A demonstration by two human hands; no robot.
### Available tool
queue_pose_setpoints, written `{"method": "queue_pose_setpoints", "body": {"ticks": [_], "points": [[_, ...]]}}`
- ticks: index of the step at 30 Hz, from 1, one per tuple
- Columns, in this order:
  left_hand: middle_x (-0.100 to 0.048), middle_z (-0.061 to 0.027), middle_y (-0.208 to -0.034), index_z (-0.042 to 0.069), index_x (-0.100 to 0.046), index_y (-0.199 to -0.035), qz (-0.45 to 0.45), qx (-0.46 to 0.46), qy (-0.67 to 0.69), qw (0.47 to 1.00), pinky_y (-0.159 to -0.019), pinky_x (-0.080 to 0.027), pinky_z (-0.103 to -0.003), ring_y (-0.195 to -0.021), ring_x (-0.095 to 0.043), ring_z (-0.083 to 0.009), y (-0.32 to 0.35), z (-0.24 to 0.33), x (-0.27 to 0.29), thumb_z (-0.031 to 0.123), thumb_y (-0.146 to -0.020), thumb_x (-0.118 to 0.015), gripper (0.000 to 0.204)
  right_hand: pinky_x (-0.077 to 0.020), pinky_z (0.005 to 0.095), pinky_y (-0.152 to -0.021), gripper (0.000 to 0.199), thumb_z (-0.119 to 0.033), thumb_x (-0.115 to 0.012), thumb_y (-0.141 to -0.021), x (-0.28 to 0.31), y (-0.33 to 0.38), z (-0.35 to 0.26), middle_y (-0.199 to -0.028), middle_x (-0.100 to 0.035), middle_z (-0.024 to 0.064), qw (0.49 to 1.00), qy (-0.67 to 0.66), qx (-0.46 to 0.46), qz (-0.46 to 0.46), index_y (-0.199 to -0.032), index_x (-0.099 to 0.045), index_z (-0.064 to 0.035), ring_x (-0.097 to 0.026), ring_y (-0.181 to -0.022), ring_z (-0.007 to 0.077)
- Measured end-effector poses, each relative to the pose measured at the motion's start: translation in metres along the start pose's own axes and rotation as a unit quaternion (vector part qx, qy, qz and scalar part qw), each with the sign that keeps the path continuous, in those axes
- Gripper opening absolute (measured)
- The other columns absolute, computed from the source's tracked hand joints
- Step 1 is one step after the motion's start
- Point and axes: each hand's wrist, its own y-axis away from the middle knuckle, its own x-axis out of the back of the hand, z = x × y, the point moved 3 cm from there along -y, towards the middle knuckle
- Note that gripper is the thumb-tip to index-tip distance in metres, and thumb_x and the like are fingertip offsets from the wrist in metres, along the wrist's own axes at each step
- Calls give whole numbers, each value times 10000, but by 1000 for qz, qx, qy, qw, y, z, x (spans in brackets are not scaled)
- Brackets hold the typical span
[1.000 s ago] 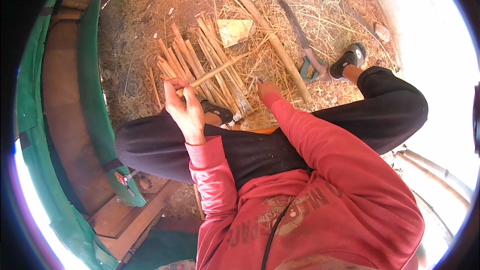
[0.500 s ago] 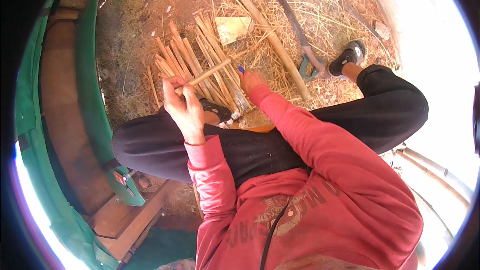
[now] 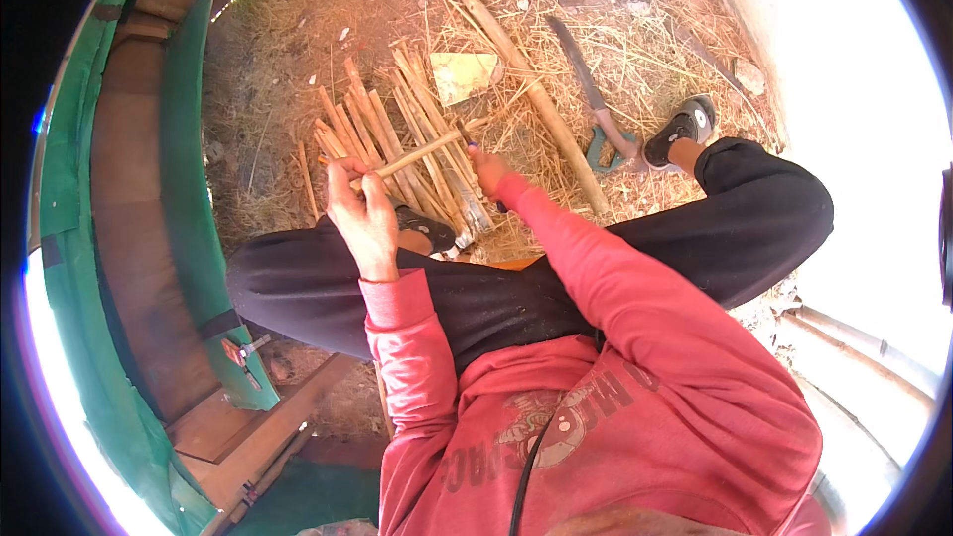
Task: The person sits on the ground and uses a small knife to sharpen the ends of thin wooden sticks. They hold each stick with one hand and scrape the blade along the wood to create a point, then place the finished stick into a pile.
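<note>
My left hand (image 3: pixel 361 216) is closed around one end of a thin, pale wooden stick (image 3: pixel 422 153), which slants up to the right. My right hand (image 3: pixel 488 173) grips a knife (image 3: pixel 465 132) with a blue handle. Its small dark blade sits against the stick near the far end; how deep it cuts cannot be made out. Beneath the stick, a bundle of split wooden sticks (image 3: pixel 369 117) lies on the ground, next to my shoe (image 3: pixel 429 228).
Beyond the bundle lie a yellowish flat piece (image 3: pixel 463 75) and a long wooden pole (image 3: pixel 526 79). A handsaw (image 3: pixel 586 69) with a green handle rests on straw near my other shoe (image 3: pixel 681 129). Green sheeting (image 3: pixel 187 159) and boards stand at left, a pale wall at right.
My right hand has shifted slightly left and down. The knife's blade now shows at the stick's far end. My left hand keeps its grip, and the whole view has shifted a little.
</note>
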Motion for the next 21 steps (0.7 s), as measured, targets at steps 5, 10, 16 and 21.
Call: {"method": "queue_pose_setpoints", "body": {"ticks": [5,10,16,21], "points": [[-574,-161,-965,9,-498,-1019,-48,-47,-62,996,-802,-462,-387,-850,-576,-286,5,3,5,52,-948,-536,92,-508,538,-610,429,-469,-365,-1040,28,15,-32,-913,-668,272,992,84,89,35,-1180,-500,-86,-664,-696,430],[-553,-184,-1004,15,-464,-1045,-66,-82,-118,987,-828,-455,-431,-892,-566,-369,11,11,5,124,-994,-550,149,-536,525,-771,370,-376,-437,-1029,29,7,18,-1056,-664,262,967,248,51,-12,-1248,-528,-92,-659,-981,414],[-551,-196,-1012,25,-454,-1047,-81,-109,-133,982,-802,-456,-458,-900,-579,-402,3,8,14,122,-983,-562,159,-547,483,-804,354,-318,-438,-1035,48,-2,27,-990,-673,236,986,128,-4,103,-1266,-546,-73,-674,-910,385],[-618,-196,-924,30,-459,-1043,-155,-76,-148,974,-667,-477,-463,-773,-624,-411,-9,22,20,138,-958,-606,201,-521,475,-615,320,-321,-437,-1038,61,64,-122,-782,-664,212,991,-4,81,103,-1180,-535,-52,-663,-699,388]]}}
